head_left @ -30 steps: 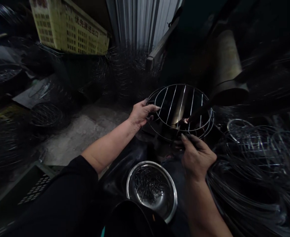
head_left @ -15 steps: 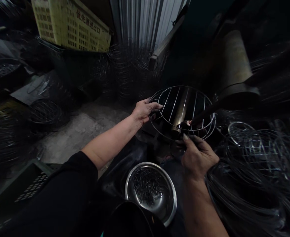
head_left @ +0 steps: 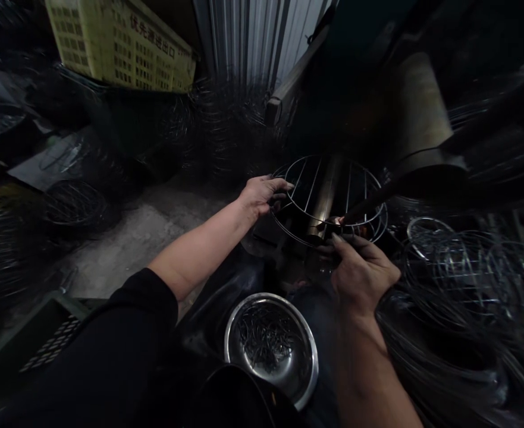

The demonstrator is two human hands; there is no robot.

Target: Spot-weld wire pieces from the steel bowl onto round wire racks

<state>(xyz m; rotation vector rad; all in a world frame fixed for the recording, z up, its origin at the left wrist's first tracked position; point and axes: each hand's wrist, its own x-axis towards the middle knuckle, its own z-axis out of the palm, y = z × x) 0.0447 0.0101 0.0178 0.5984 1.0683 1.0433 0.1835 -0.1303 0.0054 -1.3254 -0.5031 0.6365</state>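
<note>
A round wire rack (head_left: 314,189), with two rings and parallel bars, is tilted in front of me. My left hand (head_left: 266,195) is closed on its left rim, thumb on top. At the near rim my right hand (head_left: 362,270) is pinched, thumb against fingers; a small piece between the fingertips could be hidden in the dark. Behind the bars a brass-coloured rod (head_left: 326,199) slopes down to the near rim. A dark arm with a copper-coloured tip (head_left: 338,220) meets the rim just above my right fingertips. Below my hands stands a steel bowl (head_left: 308,392) with small bent wire pieces.
Wire racks (head_left: 471,267) lie heaped at the right. A thick machine cylinder (head_left: 424,107) hangs above them. At the upper left, a yellow crate (head_left: 123,47) sits on a dark bin. A green crate (head_left: 43,333) stands at lower left; more wire (head_left: 74,202) is piled beyond it.
The rack has tipped slightly and its near rim has come up to the copper-coloured tip. My right hand has shifted a little right. The whole view has moved slightly.
</note>
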